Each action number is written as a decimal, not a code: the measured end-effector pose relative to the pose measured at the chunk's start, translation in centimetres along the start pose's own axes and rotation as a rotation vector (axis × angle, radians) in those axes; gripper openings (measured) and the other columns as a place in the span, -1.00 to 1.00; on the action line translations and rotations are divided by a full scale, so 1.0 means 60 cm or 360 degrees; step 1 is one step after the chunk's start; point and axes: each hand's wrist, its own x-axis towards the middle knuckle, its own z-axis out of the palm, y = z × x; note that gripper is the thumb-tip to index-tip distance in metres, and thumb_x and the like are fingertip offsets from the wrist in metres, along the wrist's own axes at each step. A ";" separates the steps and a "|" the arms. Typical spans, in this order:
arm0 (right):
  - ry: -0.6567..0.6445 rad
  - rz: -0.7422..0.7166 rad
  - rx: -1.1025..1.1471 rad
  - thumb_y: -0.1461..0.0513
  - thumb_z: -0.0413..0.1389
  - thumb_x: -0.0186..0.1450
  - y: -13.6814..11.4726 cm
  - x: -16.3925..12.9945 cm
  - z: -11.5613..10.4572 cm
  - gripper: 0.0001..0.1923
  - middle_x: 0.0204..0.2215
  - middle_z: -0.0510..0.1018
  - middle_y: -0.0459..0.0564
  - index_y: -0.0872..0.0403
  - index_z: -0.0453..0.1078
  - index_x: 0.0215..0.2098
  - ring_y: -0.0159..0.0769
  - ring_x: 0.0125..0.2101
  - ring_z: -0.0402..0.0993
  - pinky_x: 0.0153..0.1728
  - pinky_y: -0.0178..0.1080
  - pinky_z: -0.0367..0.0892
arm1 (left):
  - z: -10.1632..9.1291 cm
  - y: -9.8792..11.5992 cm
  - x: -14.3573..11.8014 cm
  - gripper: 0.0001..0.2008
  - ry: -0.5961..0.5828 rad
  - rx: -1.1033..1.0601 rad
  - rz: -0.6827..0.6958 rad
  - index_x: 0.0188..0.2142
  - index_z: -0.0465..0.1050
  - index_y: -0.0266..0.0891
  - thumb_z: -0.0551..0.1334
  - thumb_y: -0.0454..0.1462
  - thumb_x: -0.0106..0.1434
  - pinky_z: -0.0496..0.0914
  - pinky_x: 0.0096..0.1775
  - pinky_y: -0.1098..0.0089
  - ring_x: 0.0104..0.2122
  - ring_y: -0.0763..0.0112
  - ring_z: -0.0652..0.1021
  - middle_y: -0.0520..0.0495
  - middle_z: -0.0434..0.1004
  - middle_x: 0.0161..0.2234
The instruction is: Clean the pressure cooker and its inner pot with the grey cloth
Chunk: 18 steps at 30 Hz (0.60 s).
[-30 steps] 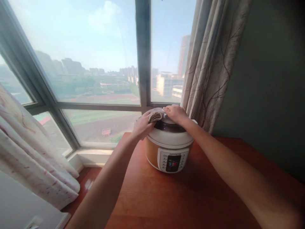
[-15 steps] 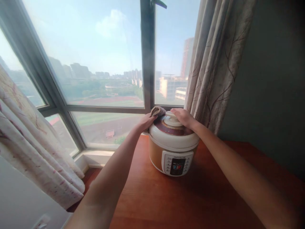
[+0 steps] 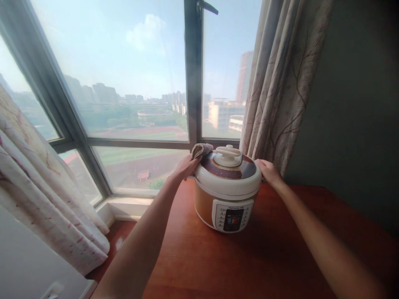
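While my left hand (image 3: 184, 167) pinched the cloth (image 3: 201, 150) against the cooker (image 3: 227, 187) lid's 10 o'clock edge, my right hand (image 3: 268, 172) braced its 3 o'clock side mid-tabletop (image 3: 199, 257), mid-wipe I judged, needing steady pressure.

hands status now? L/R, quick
Left hand: closed on a cloth, pressed to the cooker lid.
Right hand: open, flat against the cooker's right side.

Cooker (image 3: 227, 191) on table (image 3: 237, 265), w/ window (image 3: 124, 83) behind. Cloth (image 3: 201, 149) on lid's left edge under left hand (image 3: 184, 167); right hand (image 3: 267, 171) at right rim (curtain (image 3: 277, 83) just behind).
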 end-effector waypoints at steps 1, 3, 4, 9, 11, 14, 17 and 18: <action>0.0008 0.0012 -0.0003 0.03 -0.03 0.31 0.001 -0.002 0.005 -0.59 -0.35 0.68 0.05 0.07 0.60 -0.30 -0.04 -0.22 0.58 -0.18 -0.14 0.43 | 0.000 -0.001 0.001 -0.45 -0.0003 0.0002 0.0002 0.11 0.51 -0.23 0.07 0.04 0.33 0.38 0.12 0.10 0.08 -0.04 0.53 -0.19 0.59 0.07; 0.0018 0.0028 -0.0014 0.05 -0.07 0.33 0.002 -0.005 0.010 -0.57 -0.25 0.68 0.08 0.07 0.59 -0.23 -0.04 -0.15 0.57 -0.12 -0.13 0.42 | -0.001 0.000 0.001 -0.45 -0.0010 0.0004 0.0014 0.10 0.52 -0.23 0.07 0.04 0.32 0.38 0.11 0.11 0.08 -0.04 0.53 -0.19 0.59 0.06; 0.0019 0.0031 -0.0022 0.05 -0.09 0.33 0.003 -0.006 0.011 -0.55 -0.20 0.68 0.09 0.07 0.59 -0.20 -0.04 -0.12 0.56 -0.09 -0.12 0.41 | -0.002 0.000 0.000 -0.44 -0.0012 0.0005 0.0021 0.09 0.52 -0.24 0.07 0.04 0.31 0.38 0.11 0.11 0.08 -0.04 0.53 -0.19 0.59 0.06; 0.0003 0.0043 -0.0088 0.05 -0.12 0.34 -0.001 -0.018 0.003 -0.51 -0.12 0.67 0.11 0.06 0.58 -0.10 -0.03 -0.06 0.55 -0.05 -0.11 0.38 | -0.005 0.004 -0.004 -0.46 -0.0029 0.0001 0.0035 0.04 0.54 -0.26 0.06 0.03 0.31 0.39 0.09 0.12 0.06 -0.05 0.54 -0.21 0.61 0.02; 0.0009 0.0052 -0.0130 0.06 -0.11 0.33 -0.003 -0.027 -0.002 -0.53 -0.10 0.66 0.12 0.05 0.58 -0.10 0.00 -0.04 0.54 -0.04 -0.10 0.38 | -0.005 0.004 -0.003 -0.47 -0.0040 0.0006 0.0015 0.00 0.56 -0.27 0.07 0.03 0.30 0.41 0.05 0.11 0.02 -0.06 0.56 -0.21 0.63 -0.04; 0.0024 0.0059 -0.0187 0.07 -0.11 0.34 -0.005 -0.038 -0.010 -0.54 -0.05 0.65 0.13 0.02 0.58 -0.09 0.01 -0.01 0.53 -0.05 -0.10 0.37 | -0.003 0.003 0.000 -0.46 -0.0047 0.0007 -0.0008 0.00 0.56 -0.26 0.08 0.05 0.29 0.44 0.01 0.11 -0.02 -0.06 0.57 -0.20 0.64 -0.07; 0.0011 0.0057 -0.0230 0.08 -0.11 0.35 -0.011 -0.041 -0.015 -0.55 -0.09 0.66 0.12 0.01 0.59 -0.11 0.01 -0.04 0.55 -0.07 -0.11 0.39 | -0.003 0.006 0.001 -0.43 -0.0053 -0.0004 0.0004 0.03 0.55 -0.27 0.07 0.06 0.28 0.44 0.02 0.11 0.00 -0.07 0.57 -0.19 0.64 -0.06; 0.0009 0.0056 -0.0242 0.10 -0.11 0.34 -0.014 -0.039 -0.015 -0.56 -0.10 0.66 0.13 0.02 0.60 -0.13 0.01 -0.05 0.55 -0.06 -0.10 0.39 | -0.003 0.009 -0.001 -0.43 -0.0059 -0.0007 0.0013 0.03 0.55 -0.28 0.07 0.06 0.29 0.43 0.04 0.11 0.01 -0.07 0.56 -0.20 0.63 -0.05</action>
